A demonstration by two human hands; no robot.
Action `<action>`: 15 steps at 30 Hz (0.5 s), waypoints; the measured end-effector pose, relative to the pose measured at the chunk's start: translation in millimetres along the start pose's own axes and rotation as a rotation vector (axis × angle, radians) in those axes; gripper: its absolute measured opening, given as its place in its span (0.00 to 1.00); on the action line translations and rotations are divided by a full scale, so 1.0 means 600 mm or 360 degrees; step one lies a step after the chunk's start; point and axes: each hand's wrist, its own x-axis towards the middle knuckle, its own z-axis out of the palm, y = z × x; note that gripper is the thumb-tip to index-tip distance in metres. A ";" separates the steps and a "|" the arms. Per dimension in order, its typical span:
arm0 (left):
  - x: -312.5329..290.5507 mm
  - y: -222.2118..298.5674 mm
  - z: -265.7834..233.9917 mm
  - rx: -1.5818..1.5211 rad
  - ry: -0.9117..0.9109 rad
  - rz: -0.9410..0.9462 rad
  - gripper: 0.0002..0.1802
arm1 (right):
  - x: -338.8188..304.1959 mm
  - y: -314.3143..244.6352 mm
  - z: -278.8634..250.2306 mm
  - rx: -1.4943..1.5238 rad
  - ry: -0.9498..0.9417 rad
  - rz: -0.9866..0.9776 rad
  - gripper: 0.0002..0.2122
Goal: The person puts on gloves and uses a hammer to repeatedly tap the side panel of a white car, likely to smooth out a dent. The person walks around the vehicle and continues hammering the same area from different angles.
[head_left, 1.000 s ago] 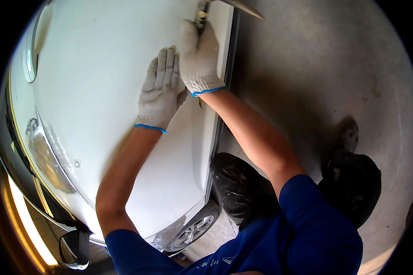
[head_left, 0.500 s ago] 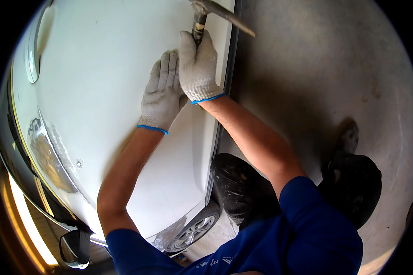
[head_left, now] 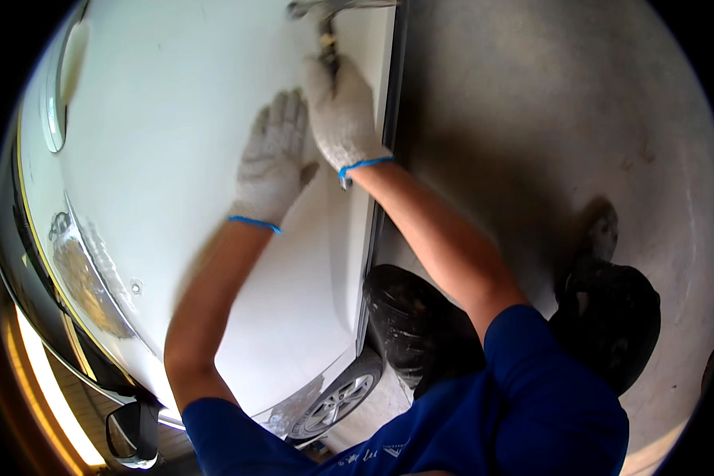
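My left hand point(head_left: 270, 163), in a pale knit glove with a blue cuff edge, lies flat on a white car door panel point(head_left: 174, 135), fingers stretched out and pointing away from me. Just right of it, my right hand point(head_left: 345, 115) in a matching glove is wrapped round the handle of a hammer point(head_left: 328, 38). The hammer's dark metal head, long and slender to the right, is over the far part of the panel near its right edge. Motion blurs the hammer slightly, and whether its head touches the panel I cannot tell.
A door handle point(head_left: 54, 95) is at the far left. Nearer, a creased, sanded bare patch point(head_left: 87, 278) marks the panel. The side mirror point(head_left: 132, 428) and front wheel point(head_left: 341, 403) are close by. Concrete floor point(head_left: 547, 103) and my bent legs point(head_left: 412, 325) are on the right.
The hammer head has swung left and turned more level. My right wrist has tilted with it. My left hand has shifted slightly left and nearer, its thumb now spread apart.
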 end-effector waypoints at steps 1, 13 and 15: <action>0.004 -0.016 -0.002 -0.0010 -0.0001 -0.0015 0.53 | 0.005 -0.018 -0.014 -0.0049 0.0102 -0.0038 0.18; 0.021 0.008 -0.006 0.0322 -0.0103 -0.0169 0.54 | -0.032 0.002 -0.017 -0.0128 -0.0069 0.0141 0.19; -0.004 0.026 0.002 0.0348 -0.0221 -0.0093 0.54 | -0.043 0.001 -0.016 -0.0133 -0.0116 0.0173 0.19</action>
